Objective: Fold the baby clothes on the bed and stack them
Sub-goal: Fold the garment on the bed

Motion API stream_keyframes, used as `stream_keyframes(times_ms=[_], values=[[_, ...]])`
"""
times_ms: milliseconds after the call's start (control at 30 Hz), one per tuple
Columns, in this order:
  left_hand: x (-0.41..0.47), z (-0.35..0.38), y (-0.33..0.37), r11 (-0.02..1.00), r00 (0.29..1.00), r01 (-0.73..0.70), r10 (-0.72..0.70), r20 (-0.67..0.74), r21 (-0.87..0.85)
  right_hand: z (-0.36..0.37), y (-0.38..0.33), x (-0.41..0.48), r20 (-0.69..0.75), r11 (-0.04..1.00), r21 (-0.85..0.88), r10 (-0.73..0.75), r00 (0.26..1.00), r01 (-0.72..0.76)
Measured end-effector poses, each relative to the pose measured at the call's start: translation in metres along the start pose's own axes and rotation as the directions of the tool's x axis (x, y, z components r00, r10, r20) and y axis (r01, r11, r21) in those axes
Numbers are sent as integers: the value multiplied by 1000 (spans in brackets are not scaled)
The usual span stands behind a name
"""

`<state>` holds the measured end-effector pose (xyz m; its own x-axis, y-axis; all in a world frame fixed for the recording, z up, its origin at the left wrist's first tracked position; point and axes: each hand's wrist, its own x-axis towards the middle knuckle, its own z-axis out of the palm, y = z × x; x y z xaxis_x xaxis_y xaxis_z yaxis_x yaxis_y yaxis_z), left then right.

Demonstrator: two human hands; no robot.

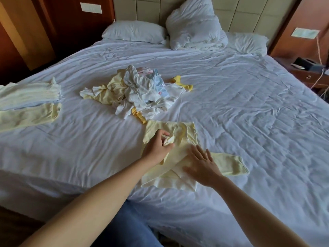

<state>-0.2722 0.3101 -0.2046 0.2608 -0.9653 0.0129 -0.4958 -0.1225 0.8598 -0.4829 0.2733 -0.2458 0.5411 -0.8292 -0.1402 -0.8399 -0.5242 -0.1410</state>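
Observation:
A pale yellow baby garment (pixel 179 134) lies spread on the white bed sheet (pixel 249 122) near the front edge, one sleeve reaching right. My left hand (pixel 157 147) pinches a small bunched bit of its fabric near the middle. My right hand (pixel 203 164) lies flat with straight fingers on the garment's lower part, pressing it down. Behind it sits a loose heap of unfolded baby clothes (pixel 137 90) in white, yellow and light blue. A stack of folded clothes (pixel 28 98) rests at the left side of the bed.
Two pillows (pixel 135 32) and a bunched duvet (pixel 195 24) lie at the headboard. A wooden nightstand (pixel 306 70) with cables stands at the right. My leg in blue jeans (pixel 124 225) is against the bed's front edge.

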Motion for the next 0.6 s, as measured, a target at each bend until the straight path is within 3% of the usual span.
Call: stream_keyframes(times_ms=[200, 333, 433, 533, 600], values=[[-4, 29, -5, 989, 994, 19, -33, 100, 147, 5, 14, -10, -33, 992, 128, -11, 999, 15], [-11, 35, -6, 992, 986, 41, -60, 158, 118, 1, 16, -12, -79, 971, 239, -2, 997, 21], [-18, 27, -2, 992, 964, 8, -41, 264, 128, -5, 11, -8, -179, 924, 383, 87, 980, -12], [-20, 19, -10, 959, 964, -141, 76, 255, 247, -13, -4, 0, -283, 897, 443, 160, 946, -19], [-20, 15, -24, 870, 946, -317, 265, 184, 378, -15, -17, 5, -317, 904, 425, 97, 944, 50]])
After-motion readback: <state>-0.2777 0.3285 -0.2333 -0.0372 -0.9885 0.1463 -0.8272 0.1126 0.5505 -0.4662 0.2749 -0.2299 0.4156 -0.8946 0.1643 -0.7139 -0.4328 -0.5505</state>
